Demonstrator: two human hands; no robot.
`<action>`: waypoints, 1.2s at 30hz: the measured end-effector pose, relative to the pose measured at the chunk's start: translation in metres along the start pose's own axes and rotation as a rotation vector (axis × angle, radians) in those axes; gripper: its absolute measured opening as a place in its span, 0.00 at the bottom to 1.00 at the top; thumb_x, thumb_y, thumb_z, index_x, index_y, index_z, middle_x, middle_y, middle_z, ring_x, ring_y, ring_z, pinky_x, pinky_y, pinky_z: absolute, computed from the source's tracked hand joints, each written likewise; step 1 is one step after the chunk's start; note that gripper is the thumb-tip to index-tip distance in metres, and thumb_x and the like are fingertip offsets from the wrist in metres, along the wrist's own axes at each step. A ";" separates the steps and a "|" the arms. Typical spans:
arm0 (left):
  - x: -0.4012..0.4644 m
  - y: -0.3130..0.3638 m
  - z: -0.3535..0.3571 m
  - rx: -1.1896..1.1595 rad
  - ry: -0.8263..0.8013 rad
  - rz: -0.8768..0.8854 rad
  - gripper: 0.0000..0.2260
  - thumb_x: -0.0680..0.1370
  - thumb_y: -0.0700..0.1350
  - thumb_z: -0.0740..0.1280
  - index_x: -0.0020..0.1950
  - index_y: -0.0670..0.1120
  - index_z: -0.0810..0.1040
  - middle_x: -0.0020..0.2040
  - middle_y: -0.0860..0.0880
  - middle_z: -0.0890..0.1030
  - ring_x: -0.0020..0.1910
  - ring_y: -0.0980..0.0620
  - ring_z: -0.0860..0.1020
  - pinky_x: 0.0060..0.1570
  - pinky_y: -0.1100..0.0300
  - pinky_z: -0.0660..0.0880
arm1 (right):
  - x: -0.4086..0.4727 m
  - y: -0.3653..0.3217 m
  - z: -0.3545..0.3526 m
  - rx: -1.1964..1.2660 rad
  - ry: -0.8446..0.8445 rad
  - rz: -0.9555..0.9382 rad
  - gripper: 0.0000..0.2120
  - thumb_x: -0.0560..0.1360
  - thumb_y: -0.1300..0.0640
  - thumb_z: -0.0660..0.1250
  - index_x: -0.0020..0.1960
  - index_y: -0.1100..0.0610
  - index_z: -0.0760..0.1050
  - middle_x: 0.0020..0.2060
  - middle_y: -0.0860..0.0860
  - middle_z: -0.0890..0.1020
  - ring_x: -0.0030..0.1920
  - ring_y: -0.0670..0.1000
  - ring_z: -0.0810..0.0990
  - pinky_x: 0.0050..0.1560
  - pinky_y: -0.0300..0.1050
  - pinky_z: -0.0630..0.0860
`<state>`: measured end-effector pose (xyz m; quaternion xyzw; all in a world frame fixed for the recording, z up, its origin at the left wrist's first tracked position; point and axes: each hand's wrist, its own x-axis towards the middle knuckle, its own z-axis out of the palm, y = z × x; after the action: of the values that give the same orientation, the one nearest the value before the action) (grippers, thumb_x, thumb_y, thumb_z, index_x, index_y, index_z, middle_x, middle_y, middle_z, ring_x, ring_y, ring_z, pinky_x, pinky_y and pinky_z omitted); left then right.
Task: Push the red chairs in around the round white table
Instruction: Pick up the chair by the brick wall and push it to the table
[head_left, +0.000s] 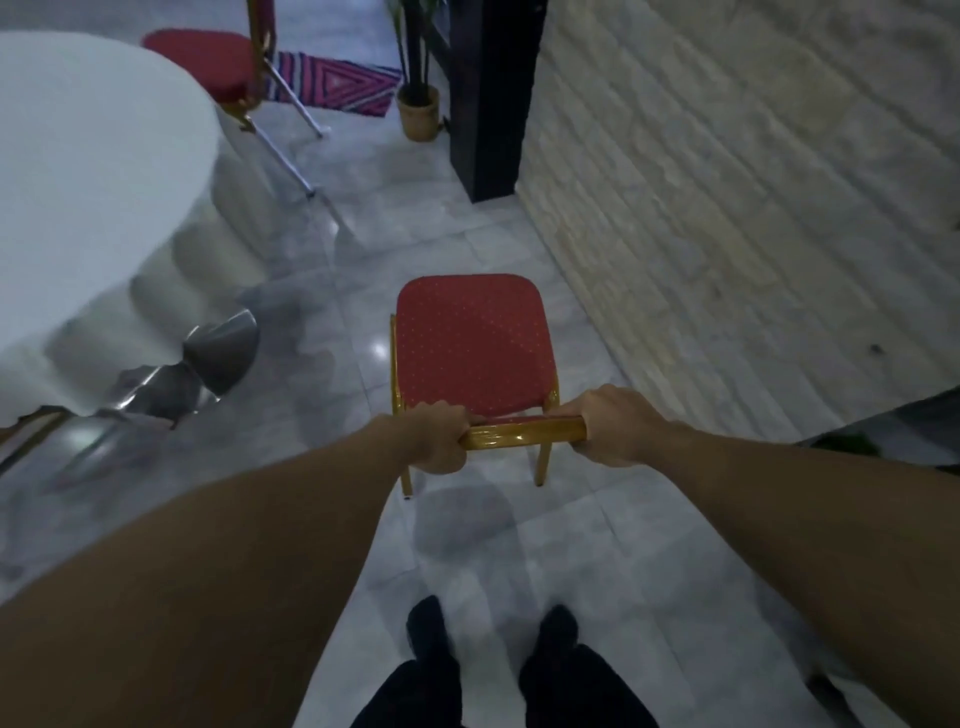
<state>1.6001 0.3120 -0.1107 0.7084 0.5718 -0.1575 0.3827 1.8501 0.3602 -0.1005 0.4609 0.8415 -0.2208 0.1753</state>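
A red chair (470, 343) with a gold frame stands on the tiled floor right in front of me, its seat facing away. My left hand (441, 436) grips the left end of its gold top rail and my right hand (618, 423) grips the right end. The round white table (88, 171) fills the upper left, well apart from this chair. A second red chair (202, 60) stands at the table's far side, its seat close to the table edge.
A pale brick wall (753, 208) runs along the right, close to the chair. A dark pillar (488, 98) and a potted plant (418, 109) stand ahead. A striped pink rug (337, 83) lies beyond. The table's shiny metal base (202, 364) is at left.
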 end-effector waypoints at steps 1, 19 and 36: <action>0.002 0.000 0.000 -0.017 0.002 -0.024 0.28 0.75 0.38 0.62 0.75 0.52 0.73 0.52 0.48 0.81 0.53 0.44 0.81 0.57 0.46 0.80 | 0.005 0.004 -0.003 -0.005 -0.008 -0.015 0.27 0.76 0.60 0.67 0.65 0.31 0.79 0.48 0.50 0.86 0.46 0.56 0.84 0.46 0.51 0.81; 0.038 0.017 -0.027 -0.435 0.264 -0.376 0.28 0.76 0.38 0.63 0.75 0.54 0.73 0.53 0.44 0.82 0.55 0.42 0.81 0.58 0.46 0.80 | 0.157 0.042 -0.106 -0.293 -0.116 -0.521 0.19 0.76 0.59 0.67 0.58 0.37 0.82 0.43 0.45 0.83 0.42 0.51 0.78 0.39 0.45 0.71; 0.056 -0.106 -0.096 -0.712 0.365 -0.601 0.12 0.72 0.40 0.64 0.55 0.49 0.78 0.46 0.46 0.79 0.46 0.43 0.81 0.40 0.54 0.75 | 0.334 -0.066 -0.180 -0.446 -0.134 -0.745 0.16 0.77 0.54 0.68 0.58 0.35 0.82 0.45 0.47 0.84 0.47 0.53 0.83 0.42 0.44 0.71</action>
<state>1.4976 0.4258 -0.1229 0.3537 0.8265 0.0709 0.4322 1.6060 0.6585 -0.1020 0.0617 0.9641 -0.1114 0.2330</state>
